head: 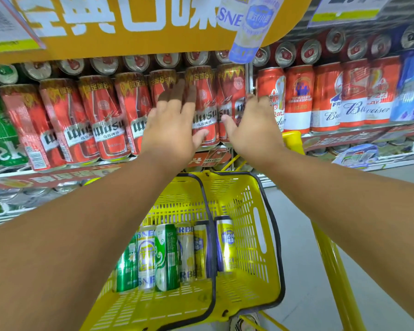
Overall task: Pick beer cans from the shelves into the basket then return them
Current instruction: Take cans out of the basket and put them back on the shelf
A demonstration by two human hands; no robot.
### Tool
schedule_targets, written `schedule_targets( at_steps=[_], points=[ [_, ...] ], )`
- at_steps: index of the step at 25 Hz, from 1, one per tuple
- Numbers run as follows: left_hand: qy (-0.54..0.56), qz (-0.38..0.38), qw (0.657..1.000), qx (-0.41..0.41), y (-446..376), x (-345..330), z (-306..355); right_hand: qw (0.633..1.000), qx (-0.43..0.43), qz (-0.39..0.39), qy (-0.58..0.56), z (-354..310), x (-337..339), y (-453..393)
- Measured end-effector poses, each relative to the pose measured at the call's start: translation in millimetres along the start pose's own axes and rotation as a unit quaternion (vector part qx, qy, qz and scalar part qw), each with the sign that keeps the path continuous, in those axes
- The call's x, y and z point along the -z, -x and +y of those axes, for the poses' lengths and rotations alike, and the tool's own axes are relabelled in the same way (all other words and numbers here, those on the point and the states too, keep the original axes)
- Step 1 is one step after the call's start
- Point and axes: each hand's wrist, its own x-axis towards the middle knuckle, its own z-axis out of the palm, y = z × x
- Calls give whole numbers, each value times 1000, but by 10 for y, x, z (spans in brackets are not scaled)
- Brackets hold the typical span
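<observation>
Left hand (171, 125) and right hand (251, 125): fingers extended, flanking red aluminium Wusu beer can (204, 108) on shelf; contact unclear. Yellow perforated plastic basket (251, 235) below holds six upright cans (175, 254).

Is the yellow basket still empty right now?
No. Six cans already stand in a row inside the yellow basket, while both hands reach for the shelf above.

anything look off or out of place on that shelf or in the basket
Nothing is spilled or damaged. The red Wusu cans stand in a row, and the cans in the yellow basket lie side by side.
</observation>
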Motion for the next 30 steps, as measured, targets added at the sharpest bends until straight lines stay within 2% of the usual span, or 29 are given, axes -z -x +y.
schedule_targets(
  at_steps=[3,7,12,15,25,30],
  points=[
    [-52,18,998,-29,162,-35,-190,996,76,0,56,78,-45,208],
    [-87,4,995,-51,443,-111,-398,982,116,-32,144,135,-108,469],
    [-59,-3,997,-57,935,-199,-626,978,148,-48,140,18,-215,888],
    [-56,-21,997,-42,1275,-270,-782,977,149,-71,139,-120,-305,1145],
    [-17,-84,996,35,2182,-778,-1091,977,103,-185,36,-581,-868,1969],
    [-15,-115,992,48,2413,-954,-1159,974,104,-192,53,-632,-1135,2223]
  ],
)
